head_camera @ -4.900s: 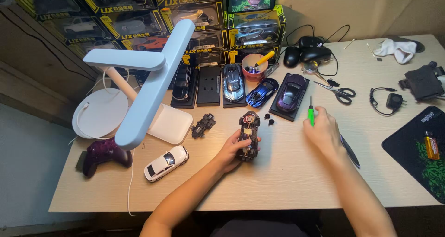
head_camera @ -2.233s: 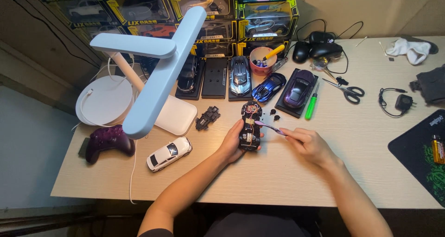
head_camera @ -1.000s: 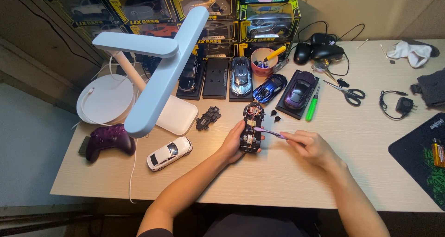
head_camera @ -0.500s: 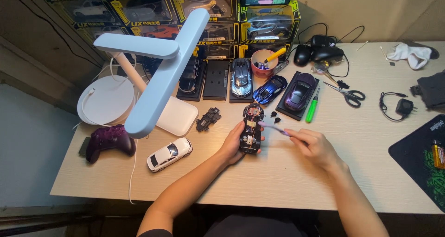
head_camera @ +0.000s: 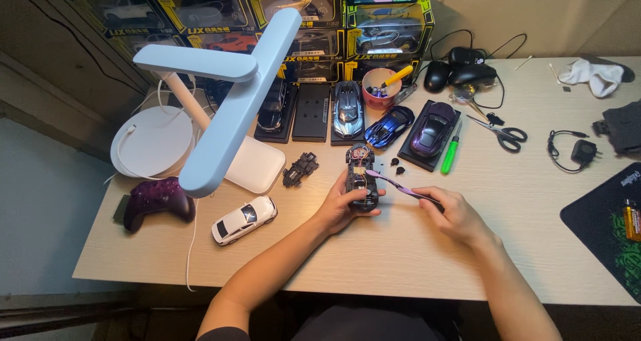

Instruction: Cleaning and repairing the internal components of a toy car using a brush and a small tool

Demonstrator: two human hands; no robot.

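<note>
My left hand (head_camera: 342, 206) grips a stripped black toy car chassis (head_camera: 360, 176) standing lengthwise on the wooden desk (head_camera: 414, 261). My right hand (head_camera: 454, 214) holds a pair of purple tweezers (head_camera: 399, 185) whose tips reach into the chassis near its middle. A green screwdriver (head_camera: 451, 151) lies on the desk just behind my right hand, next to a purple model car (head_camera: 433, 125) on a black base. Two small black wheels (head_camera: 396, 165) rest right of the chassis.
A white desk lamp (head_camera: 227, 94) arches over the left side. A black loose part (head_camera: 300, 169), a white toy car (head_camera: 244, 219) and a purple game controller (head_camera: 157, 199) lie left. Scissors (head_camera: 502, 131), a pink cup (head_camera: 379, 89), boxed model cars (head_camera: 314, 21) and a black mat (head_camera: 611, 221) surround.
My right hand put down the green screwdriver beside the purple car and took up the purple tweezers, bringing them to the chassis. My left hand has kept its hold on the chassis.
</note>
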